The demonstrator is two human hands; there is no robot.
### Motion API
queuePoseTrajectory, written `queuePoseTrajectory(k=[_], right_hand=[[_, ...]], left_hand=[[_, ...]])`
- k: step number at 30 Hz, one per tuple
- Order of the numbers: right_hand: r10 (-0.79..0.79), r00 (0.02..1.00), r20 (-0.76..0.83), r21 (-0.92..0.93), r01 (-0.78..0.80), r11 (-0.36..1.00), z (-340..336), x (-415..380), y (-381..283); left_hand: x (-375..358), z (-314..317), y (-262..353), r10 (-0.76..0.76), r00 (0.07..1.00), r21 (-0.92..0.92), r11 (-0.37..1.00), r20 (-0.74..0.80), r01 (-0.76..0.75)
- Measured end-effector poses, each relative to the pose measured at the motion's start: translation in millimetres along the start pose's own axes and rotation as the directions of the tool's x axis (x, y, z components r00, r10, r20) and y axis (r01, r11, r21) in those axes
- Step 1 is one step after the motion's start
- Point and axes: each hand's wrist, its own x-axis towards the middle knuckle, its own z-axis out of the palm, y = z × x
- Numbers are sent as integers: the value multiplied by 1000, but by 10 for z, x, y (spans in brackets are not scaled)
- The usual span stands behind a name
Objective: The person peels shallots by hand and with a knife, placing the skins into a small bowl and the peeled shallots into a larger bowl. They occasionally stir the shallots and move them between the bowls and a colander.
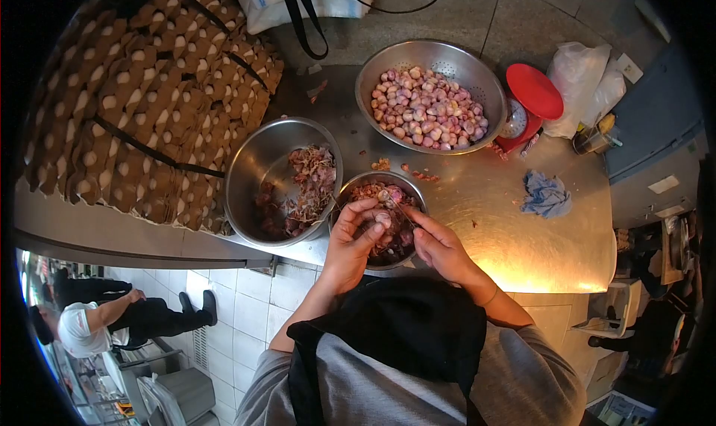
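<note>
My left hand (pixel 349 239) pinches a pale pink shallot (pixel 383 218) between thumb and fingers, above a small steel bowl (pixel 424 202). Closed around what looks like a small knife (pixel 403 211), my right hand (pixel 441 248) sits just right of the shallot; only a thin part of the blade shows. Reddish shallots and loose skins lie in the bowl below my hands, partly hidden by them. To the left, a larger steel bowl (pixel 242 157) contains papery skins and trimmings (pixel 313 176). Peeled shallots (pixel 429 109) fill much of a steel colander (pixel 477 68) behind.
Stacked egg trays (pixel 142 105) stand at the left. A red scale (pixel 534 92), plastic bags (pixel 580 79) and a crumpled blue cloth (pixel 546 195) are on the right of the steel table (pixel 462 187). Another person (pixel 134 318) is at the lower left.
</note>
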Motion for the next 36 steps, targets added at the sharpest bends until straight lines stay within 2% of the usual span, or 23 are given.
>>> queuePoseTrajectory(k=[3, 5, 7, 9, 12, 18, 21, 26, 29, 33, 36], right_hand=[[13, 999, 45, 37, -15, 999, -32, -36, -23], [-67, 996, 52, -199, 76, 977, -1, -39, -40], [-163, 984, 69, -352, 177, 919, 33, -29, -40], [-275, 957, 93, -426, 288, 858, 58, -11, -39], [-282, 956, 80, -466, 286, 837, 49, -12, -31], [-183, 983, 22, -343, 179, 922, 52, -29, -4], [-256, 966, 37, -391, 250, 886, 56, -11, 5], [-143, 987, -69, -219, 125, 968, 32, 10, 51], [-182, 981, -71, -247, 159, 956, 20, 25, 25], [-115, 993, -12, -239, 108, 965, 37, -15, -34], [-141, 990, 15, -315, 138, 939, 63, -36, -32]], left_hand=[[-27, 69, 57, -12, 1000, -79, 997, -14, 11], [-15, 58, 38, 29, 999, -9, 1000, -30, -30], [-10, 64, 35, 54, 998, 26, 998, -36, -53], [-15, 84, 53, 63, 997, 25, 998, -38, -62], [-17, 55, 36, 51, 998, 48, 998, -47, -49], [-26, 87, 31, 43, 997, -3, 999, -59, -43], [-20, 47, 2, 57, 998, 42, 998, -29, -56], [-28, 69, 37, -8, 1000, -76, 997, -15, 7], [-16, 83, 90, -57, 998, -126, 990, 0, 56], [-1, 22, 11, -83, 996, -150, 985, 12, 84], [-8, 32, -31, -37, 998, -75, 997, -41, 34]])
